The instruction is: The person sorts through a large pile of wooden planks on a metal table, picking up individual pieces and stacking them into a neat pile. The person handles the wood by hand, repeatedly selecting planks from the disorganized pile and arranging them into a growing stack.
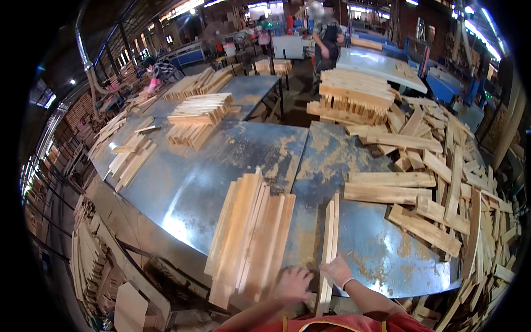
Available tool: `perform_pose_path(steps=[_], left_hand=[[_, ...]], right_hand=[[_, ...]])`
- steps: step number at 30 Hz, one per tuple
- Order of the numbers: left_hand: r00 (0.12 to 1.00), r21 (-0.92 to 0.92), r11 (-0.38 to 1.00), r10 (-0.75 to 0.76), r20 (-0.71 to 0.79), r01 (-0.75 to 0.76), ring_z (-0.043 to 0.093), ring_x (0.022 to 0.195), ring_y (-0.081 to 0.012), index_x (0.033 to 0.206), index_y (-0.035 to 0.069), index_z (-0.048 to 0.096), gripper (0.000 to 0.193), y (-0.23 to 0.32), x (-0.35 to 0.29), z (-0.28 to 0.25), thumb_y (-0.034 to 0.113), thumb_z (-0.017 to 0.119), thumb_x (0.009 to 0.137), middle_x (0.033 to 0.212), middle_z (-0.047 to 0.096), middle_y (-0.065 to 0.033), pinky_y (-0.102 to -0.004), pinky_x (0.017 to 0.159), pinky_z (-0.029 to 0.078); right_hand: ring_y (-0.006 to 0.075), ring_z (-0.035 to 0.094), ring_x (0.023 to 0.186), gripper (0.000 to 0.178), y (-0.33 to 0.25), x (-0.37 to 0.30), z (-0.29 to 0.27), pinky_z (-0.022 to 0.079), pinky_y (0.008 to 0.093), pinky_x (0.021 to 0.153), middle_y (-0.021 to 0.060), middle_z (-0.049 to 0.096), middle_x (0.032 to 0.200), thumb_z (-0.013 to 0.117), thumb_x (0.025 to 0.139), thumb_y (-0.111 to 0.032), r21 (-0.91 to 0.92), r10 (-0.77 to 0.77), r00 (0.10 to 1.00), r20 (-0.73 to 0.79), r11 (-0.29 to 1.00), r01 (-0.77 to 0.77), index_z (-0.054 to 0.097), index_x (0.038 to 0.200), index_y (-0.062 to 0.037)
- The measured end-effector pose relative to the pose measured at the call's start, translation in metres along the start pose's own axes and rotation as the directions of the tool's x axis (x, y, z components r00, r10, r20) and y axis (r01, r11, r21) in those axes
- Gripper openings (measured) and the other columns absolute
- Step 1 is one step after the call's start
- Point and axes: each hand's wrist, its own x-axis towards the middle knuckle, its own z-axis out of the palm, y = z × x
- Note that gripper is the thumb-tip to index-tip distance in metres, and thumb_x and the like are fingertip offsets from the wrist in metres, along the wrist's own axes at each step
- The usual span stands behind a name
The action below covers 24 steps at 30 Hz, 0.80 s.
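Near the front edge of the metal table (232, 149), my right hand (337, 272), in a light glove, grips the near part of a pair of narrow wooden slats (330, 232). The slats stand close together on edge and point away from me. My left hand (294, 284) is just left of them, its fingers spread and a little blurred, holding nothing that I can see. Beside it lies a row of wooden boards (251, 238), packed side by side with uneven ends.
At the right, loose wooden pieces (437, 166) form a large heap. Stacked slats stand at the far right (357, 91) and in a smaller pile (199, 116) at the far left. Sawdust covers parts of the metal. Beyond the table, a person (327, 41) stands and another (161, 71) bends over wood.
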Motion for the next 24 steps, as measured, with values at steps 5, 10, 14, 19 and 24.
perform_pose_path(steps=[5, 10, 14, 19, 24], left_hand=[[0.998, 0.284, 0.957, -0.055, -0.009, 0.056, 0.055, 0.126, -0.0354, 0.126, 0.010, 0.067, 0.040, -0.065, -0.080, -0.016, 0.026, 0.063, 0.089, 0.130, 0.062, -0.0146, -0.0557, 0.114, 0.041], [0.948, 0.277, 0.930, -0.165, -0.271, 0.241, 0.060, 0.118, -0.0397, 0.113, 0.003, 0.069, 0.030, -0.070, -0.098, -0.079, 0.021, 0.065, 0.089, 0.115, 0.064, -0.0173, -0.0550, 0.105, 0.049], [0.878, 0.124, 0.897, -0.374, -0.298, 0.424, 0.054, 0.133, -0.0409, 0.139, 0.000, 0.058, 0.060, -0.081, -0.106, -0.022, 0.030, 0.067, 0.088, 0.133, 0.060, -0.0208, -0.0551, 0.118, 0.040], [0.809, 0.159, 0.793, -0.577, -0.112, 0.588, 0.050, 0.143, -0.0403, 0.140, 0.004, 0.057, 0.052, -0.068, -0.080, -0.029, 0.024, 0.067, 0.092, 0.149, 0.057, -0.0165, -0.0575, 0.108, 0.048], [0.777, 0.283, 0.725, -0.603, -0.181, 0.628, 0.049, 0.145, -0.0435, 0.147, 0.005, 0.057, 0.063, -0.062, -0.073, -0.014, 0.026, 0.072, 0.090, 0.154, 0.055, -0.0192, -0.0607, 0.112, 0.045]], right_hand=[[0.0429, 0.071, 0.116, 0.074, -0.026, -0.011, 0.033, 0.055, 0.0452, 0.102, 0.0276, 0.074, 0.122, 0.079, 0.087, -0.036, -0.131, -0.103, 0.991, 0.088, 0.985, 0.115, 0.054, 0.142, 0.0061], [0.0492, 0.069, 0.119, 0.080, -0.096, -0.014, 0.076, 0.055, 0.0502, 0.101, 0.0354, 0.070, 0.127, 0.075, 0.085, -0.043, -0.245, 0.085, 0.864, 0.496, 0.969, 0.045, 0.054, 0.144, 0.0059], [0.0468, 0.072, 0.109, 0.075, -0.139, -0.023, 0.101, 0.056, 0.0500, 0.097, 0.0294, 0.074, 0.121, 0.072, 0.088, -0.043, -0.087, -0.178, 0.818, 0.547, 0.960, 0.267, 0.057, 0.142, 0.0060], [0.0406, 0.069, 0.116, 0.059, -0.120, 0.066, 0.040, 0.053, 0.0470, 0.101, 0.0256, 0.071, 0.127, 0.067, 0.092, -0.046, 0.090, -0.410, 0.681, 0.606, 0.887, 0.453, 0.066, 0.130, -0.0011], [0.0429, 0.060, 0.132, 0.071, -0.075, 0.193, -0.189, 0.049, 0.0499, 0.111, 0.0257, 0.063, 0.142, 0.069, 0.089, -0.043, -0.497, -0.375, 0.925, -0.065, 0.816, 0.296, 0.057, 0.146, -0.0034]])
